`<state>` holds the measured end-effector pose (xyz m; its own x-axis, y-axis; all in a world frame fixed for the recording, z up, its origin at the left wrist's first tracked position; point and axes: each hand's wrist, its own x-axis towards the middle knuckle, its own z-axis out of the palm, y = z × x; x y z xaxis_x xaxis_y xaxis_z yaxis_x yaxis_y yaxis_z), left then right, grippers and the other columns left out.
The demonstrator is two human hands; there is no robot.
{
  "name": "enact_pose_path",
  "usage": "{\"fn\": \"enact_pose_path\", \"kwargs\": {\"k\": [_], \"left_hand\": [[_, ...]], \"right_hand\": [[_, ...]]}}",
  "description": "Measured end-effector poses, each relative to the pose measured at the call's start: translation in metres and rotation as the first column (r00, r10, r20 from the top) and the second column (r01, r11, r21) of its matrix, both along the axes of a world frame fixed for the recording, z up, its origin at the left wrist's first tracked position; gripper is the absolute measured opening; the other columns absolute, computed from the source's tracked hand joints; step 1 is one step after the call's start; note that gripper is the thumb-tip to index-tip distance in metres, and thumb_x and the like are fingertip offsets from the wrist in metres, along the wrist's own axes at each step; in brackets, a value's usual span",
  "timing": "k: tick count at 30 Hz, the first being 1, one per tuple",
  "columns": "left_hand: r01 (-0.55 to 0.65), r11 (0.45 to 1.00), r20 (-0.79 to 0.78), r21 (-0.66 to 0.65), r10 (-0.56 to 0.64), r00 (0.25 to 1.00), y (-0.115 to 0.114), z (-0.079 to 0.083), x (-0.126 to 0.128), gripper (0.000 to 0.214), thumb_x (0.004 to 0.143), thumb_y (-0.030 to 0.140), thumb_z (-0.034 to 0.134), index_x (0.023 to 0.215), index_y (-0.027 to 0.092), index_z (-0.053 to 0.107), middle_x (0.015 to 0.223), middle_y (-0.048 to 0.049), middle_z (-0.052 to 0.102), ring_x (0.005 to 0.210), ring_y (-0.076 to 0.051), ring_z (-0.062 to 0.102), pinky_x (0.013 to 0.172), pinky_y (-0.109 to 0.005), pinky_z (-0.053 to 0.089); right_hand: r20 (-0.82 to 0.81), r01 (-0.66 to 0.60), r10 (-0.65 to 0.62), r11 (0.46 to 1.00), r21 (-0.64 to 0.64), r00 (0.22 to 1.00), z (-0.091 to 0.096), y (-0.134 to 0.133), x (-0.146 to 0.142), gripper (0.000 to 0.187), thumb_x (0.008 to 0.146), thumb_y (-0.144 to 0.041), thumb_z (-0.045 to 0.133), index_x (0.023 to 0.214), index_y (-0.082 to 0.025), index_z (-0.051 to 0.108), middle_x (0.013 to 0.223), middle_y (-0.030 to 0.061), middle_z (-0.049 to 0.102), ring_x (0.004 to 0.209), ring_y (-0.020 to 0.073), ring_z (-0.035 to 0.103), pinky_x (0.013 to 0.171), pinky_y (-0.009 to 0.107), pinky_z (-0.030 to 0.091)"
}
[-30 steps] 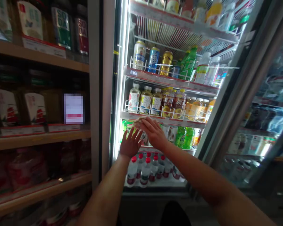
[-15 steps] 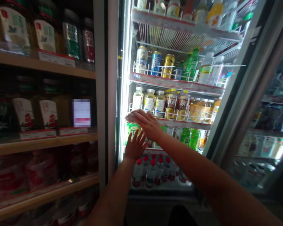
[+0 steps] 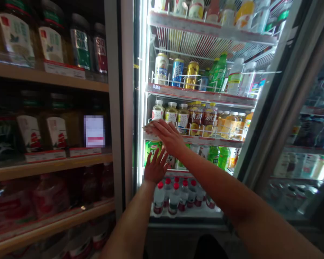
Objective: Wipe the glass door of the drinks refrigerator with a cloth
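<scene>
Both of my hands reach forward in front of a lit drinks fridge. My right hand (image 3: 169, 138) is stretched out flat, fingers to the left, at the height of the rail of the third shelf (image 3: 213, 141). Behind it stand white-capped tea bottles (image 3: 183, 116), partly covered by the hand. Lower and nearer, my left hand (image 3: 156, 169) points upward with its fingers spread. A green drink package (image 3: 150, 149) shows just behind its fingertips. Neither hand holds anything, and I cannot tell whether either touches the shelf.
Red-capped water bottles (image 3: 174, 199) stand at the fridge bottom. Cans (image 3: 191, 75) and green bottles fill a higher shelf. To the left are wooden shelves (image 3: 50, 80) with dark bottles; a metal door frame (image 3: 280, 108) slants along the right.
The view has shifted slightly. My right hand sits a little higher relative to the shelf rail, and my left hand keeps nearly the same place with fingers spread.
</scene>
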<state>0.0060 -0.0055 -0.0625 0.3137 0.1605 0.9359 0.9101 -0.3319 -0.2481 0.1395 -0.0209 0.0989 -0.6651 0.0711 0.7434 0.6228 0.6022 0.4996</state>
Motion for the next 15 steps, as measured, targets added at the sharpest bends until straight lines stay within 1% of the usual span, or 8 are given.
{"fn": "enact_pose_path", "kwargs": {"k": [2,3,5,7,8,10,13,15], "left_hand": [[0.001,1.000,-0.004,-0.005,-0.001,1.000,-0.002,0.001,0.001,0.049,0.099,0.030,0.056,0.147,0.017,0.053,0.150,-0.0133,0.052,0.154,-0.028,0.022,0.127,-0.052,0.012],[0.000,1.000,-0.006,-0.008,0.000,1.000,-0.003,0.002,0.001,0.050,0.099,0.030,0.055,0.147,0.017,0.052,0.151,-0.0129,0.051,0.154,-0.028,0.021,0.127,-0.052,0.012],[-0.007,1.000,-0.001,-0.010,0.007,1.000,-0.003,0.002,0.001,0.051,0.099,0.030,0.055,0.149,0.018,0.051,0.152,-0.0121,0.049,0.154,-0.028,0.020,0.127,-0.052,0.012],[-0.014,1.000,-0.001,-0.015,0.014,1.000,-0.003,0.002,0.000,0.051,0.100,0.030,0.055,0.150,0.018,0.050,0.153,-0.0113,0.048,0.155,-0.028,0.018,0.127,-0.052,0.012],[-0.016,1.000,-0.005,-0.019,0.016,1.000,-0.003,0.002,0.000,0.051,0.100,0.030,0.054,0.150,0.019,0.050,0.154,-0.0112,0.047,0.155,-0.028,0.017,0.127,-0.052,0.012],[-0.023,0.999,-0.009,-0.034,0.022,1.000,-0.004,0.003,-0.001,0.052,0.101,0.029,0.054,0.151,0.019,0.049,0.155,-0.0108,0.046,0.155,-0.028,0.016,0.127,-0.052,0.012],[-0.025,0.999,-0.012,-0.047,0.025,1.000,-0.005,0.005,0.000,0.054,0.100,0.029,0.054,0.153,0.020,0.045,0.155,-0.0108,0.045,0.155,-0.028,0.018,0.127,-0.052,0.012],[-0.025,0.999,-0.007,-0.040,0.025,1.000,-0.007,0.005,0.000,0.058,0.100,0.029,0.054,0.156,0.020,0.041,0.155,-0.0113,0.047,0.154,-0.029,0.021,0.126,-0.052,0.013]], "right_hand": [[-0.051,0.003,-0.003,1.000,0.000,0.999,-0.003,0.001,0.007,0.060,0.095,-0.009,0.048,0.154,-0.021,0.044,0.159,0.0033,0.043,0.153,0.0223,0.030,0.126,0.043,0.028],[-0.045,-0.002,0.002,1.000,0.000,0.999,-0.006,0.001,0.011,0.060,0.095,-0.009,0.048,0.153,-0.022,0.044,0.158,0.0033,0.044,0.153,0.0218,0.031,0.126,0.042,0.028],[0.015,-0.017,0.017,1.000,0.006,1.000,-0.011,0.002,0.020,0.057,0.096,-0.011,0.048,0.152,-0.024,0.046,0.156,0.0029,0.048,0.152,0.0208,0.034,0.127,0.041,0.029],[0.071,-0.020,0.019,1.000,0.017,0.997,-0.008,0.002,0.030,0.058,0.097,-0.012,0.049,0.153,-0.025,0.044,0.156,0.0017,0.047,0.151,0.0202,0.034,0.128,0.041,0.028],[0.066,-0.013,0.012,1.000,0.026,0.998,-0.002,0.003,0.036,0.059,0.097,-0.011,0.048,0.154,-0.026,0.042,0.157,0.0010,0.046,0.152,0.0199,0.033,0.128,0.042,0.026],[-0.033,0.018,-0.016,0.998,0.052,0.999,0.018,0.005,0.049,0.062,0.097,-0.008,0.042,0.156,-0.027,0.039,0.159,0.0001,0.044,0.153,0.0196,0.030,0.129,0.043,0.024],[-0.262,0.077,-0.047,0.992,0.104,0.964,0.058,0.011,0.073,0.061,0.099,-0.008,0.036,0.156,-0.027,0.038,0.159,0.0008,0.043,0.153,0.0218,0.030,0.128,0.048,0.024],[-0.352,0.107,-0.051,0.984,0.142,0.935,0.082,0.017,0.092,0.058,0.100,-0.012,0.035,0.156,-0.026,0.040,0.160,0.0016,0.042,0.152,0.0240,0.032,0.127,0.049,0.027]]}}
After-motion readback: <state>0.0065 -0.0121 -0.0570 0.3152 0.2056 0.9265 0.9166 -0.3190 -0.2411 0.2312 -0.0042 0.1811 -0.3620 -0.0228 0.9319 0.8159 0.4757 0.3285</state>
